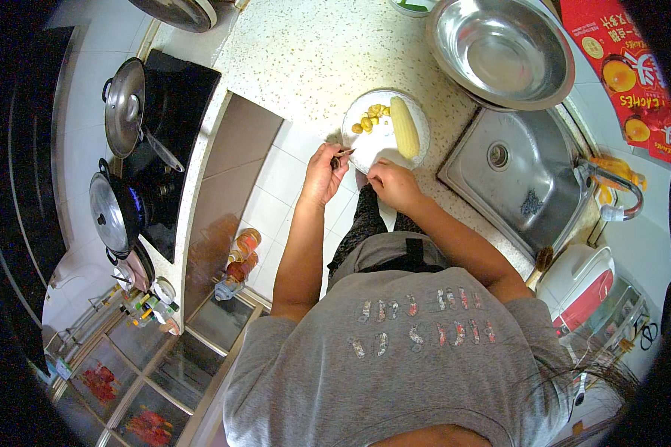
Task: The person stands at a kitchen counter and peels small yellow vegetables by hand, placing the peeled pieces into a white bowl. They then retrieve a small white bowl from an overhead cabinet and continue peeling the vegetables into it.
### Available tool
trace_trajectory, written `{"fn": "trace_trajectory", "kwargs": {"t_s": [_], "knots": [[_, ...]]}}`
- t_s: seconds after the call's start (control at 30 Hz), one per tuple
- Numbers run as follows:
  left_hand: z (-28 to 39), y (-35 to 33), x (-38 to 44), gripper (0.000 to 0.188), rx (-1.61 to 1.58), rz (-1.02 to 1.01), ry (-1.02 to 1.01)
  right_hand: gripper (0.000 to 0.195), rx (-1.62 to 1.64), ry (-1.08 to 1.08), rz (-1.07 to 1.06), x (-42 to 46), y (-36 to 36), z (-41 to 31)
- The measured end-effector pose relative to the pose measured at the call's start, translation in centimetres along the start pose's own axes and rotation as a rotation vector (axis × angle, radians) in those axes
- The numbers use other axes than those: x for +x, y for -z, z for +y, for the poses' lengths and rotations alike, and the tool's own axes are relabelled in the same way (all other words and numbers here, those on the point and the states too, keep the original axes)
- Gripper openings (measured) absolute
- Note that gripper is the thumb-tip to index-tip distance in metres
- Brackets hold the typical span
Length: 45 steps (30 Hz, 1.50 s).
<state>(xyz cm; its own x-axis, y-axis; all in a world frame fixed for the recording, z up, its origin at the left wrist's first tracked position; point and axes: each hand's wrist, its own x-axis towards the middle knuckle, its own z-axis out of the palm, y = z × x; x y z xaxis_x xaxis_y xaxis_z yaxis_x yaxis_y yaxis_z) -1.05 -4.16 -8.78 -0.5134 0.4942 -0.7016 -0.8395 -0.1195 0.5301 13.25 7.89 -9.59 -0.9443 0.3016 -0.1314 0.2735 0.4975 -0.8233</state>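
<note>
A white plate (363, 146) lies at the edge of the speckled countertop before me. On it are a peeled corn cob (405, 128) and several small yellow pieces (372, 115) that look like peeled chestnuts. At the plate's near left edge my left hand (323, 172) grips a small dark brown object (338, 159), perhaps a chestnut shell or a small blade; the fingers cover most of it. My right hand (396, 183) is by the plate's near rim, fingers curled together. Whether anything is pinched in them is hidden.
A metal basin (500, 53) stands beside the steel sink (481, 162) with its faucet (620, 190) on the right. On the left, a lidded pot (110, 215) sits over a blue flame, next to a lidded pan (127, 109). Bottles (243, 257) stand on the floor.
</note>
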Motion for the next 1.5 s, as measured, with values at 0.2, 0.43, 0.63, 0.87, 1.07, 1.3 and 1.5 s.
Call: {"fn": "trace_trajectory", "kwargs": {"t_s": [0.2, 0.43, 0.63, 0.87, 1.07, 1.3, 1.5], "knots": [[-0.3, 0.3, 1.0, 0.006, -0.098, -0.073, 0.116, 0.006, 0.16, -0.065, 0.079, -0.2, -0.4, 1.9], [-1.8, -1.9, 1.1, 0.016, 0.045, -0.177, 0.169, 0.008, 0.483, -0.254, 0.235, 0.7, 4.2, -2.0], [-4.0, -3.2, 1.4, 0.029, -0.129, -0.281, 0.313, 0.008, -0.132, 0.064, 0.196, 1.7, 4.6, -4.8], [-3.9, -3.7, 1.0, 0.018, -0.148, -0.308, 0.298, 0.016, 0.279, -0.01, 0.125, 0.8, 4.9, -3.4], [-3.2, -2.5, 1.1, 0.016, -0.143, -0.207, 0.235, 0.021, 1.168, -0.563, 0.125, 2.0, 6.4, -1.7], [-1.3, -2.7, 0.5, 0.014, -0.02, -0.175, 0.167, 0.028, 1.606, -0.495, -0.007, 2.5, 7.5, -0.9], [0.4, -4.3, -0.6, 0.016, 0.189, -0.093, 0.105, 0.023, 1.587, -0.564, -0.046, 2.6, 7.7, -0.5]]}}
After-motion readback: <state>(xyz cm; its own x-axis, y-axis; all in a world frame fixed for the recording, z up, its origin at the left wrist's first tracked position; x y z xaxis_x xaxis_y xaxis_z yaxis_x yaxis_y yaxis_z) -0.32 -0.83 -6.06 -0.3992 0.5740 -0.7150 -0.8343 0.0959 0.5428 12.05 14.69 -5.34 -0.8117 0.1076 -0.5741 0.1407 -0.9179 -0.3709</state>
